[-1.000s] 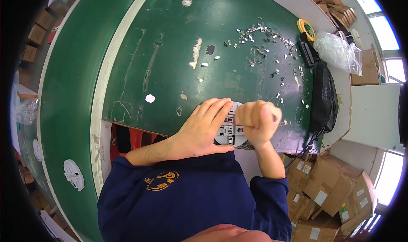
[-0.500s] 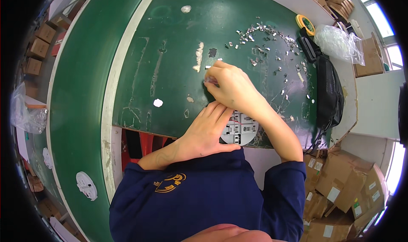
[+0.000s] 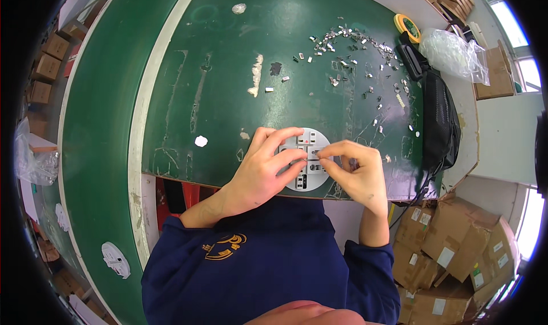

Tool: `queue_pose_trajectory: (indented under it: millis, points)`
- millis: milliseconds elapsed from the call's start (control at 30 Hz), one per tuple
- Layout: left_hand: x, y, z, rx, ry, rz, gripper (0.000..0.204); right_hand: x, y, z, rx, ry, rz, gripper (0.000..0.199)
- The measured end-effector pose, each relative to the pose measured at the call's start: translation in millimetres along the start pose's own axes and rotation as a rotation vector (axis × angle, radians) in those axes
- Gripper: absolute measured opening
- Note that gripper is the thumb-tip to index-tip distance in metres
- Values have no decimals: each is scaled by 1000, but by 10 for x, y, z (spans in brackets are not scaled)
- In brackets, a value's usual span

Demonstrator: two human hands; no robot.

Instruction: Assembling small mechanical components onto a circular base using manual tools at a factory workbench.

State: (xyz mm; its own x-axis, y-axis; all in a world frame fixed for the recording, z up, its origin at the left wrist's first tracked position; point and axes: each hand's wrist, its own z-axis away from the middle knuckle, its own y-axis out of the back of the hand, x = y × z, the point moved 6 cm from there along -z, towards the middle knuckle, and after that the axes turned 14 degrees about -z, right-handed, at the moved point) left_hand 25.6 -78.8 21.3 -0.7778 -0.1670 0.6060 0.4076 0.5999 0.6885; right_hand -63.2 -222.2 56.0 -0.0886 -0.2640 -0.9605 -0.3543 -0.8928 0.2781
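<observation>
A round grey-white plate (image 3: 311, 136) with small rectangular slots lies at the near edge of the green table (image 3: 228, 51). My left hand (image 3: 264, 168) rests on the plate's left side, fingers spread over it and holding it down. My right hand (image 3: 357, 171) is at the plate's right side, thumb and forefinger pinched on a small metal clip (image 3: 319, 151) over the plate's middle. Several loose metal clips (image 3: 354, 45) lie scattered on the far right of the table.
A black bag (image 3: 439, 119) lies along the table's right edge, with a yellow tape roll (image 3: 406, 23) and a clear plastic bag (image 3: 456, 53) beyond it. Cardboard boxes (image 3: 456, 251) are stacked on the floor at the right. A raised green ledge (image 3: 91, 153) curves along the left.
My right hand reached out toward the scattered clips, then came back to the plate with a small clip pinched in its fingers. My left hand stayed on the plate.
</observation>
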Motion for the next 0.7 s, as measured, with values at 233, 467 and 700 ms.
queue_pose_trajectory:
  millis: [233, 467, 700]
  points:
    - [43, -14, 5, 102, 37, 17, 21, 26, -48, 171, 112, 85, 46, 14]
    - [43, -15, 15, 106, 47, 16, 20, 13, -121, 203, 175, 170, 77, 13]
    - [44, -26, 25, 94, 42, 4, 18, 10, -168, 220, 188, 210, 100, 13]
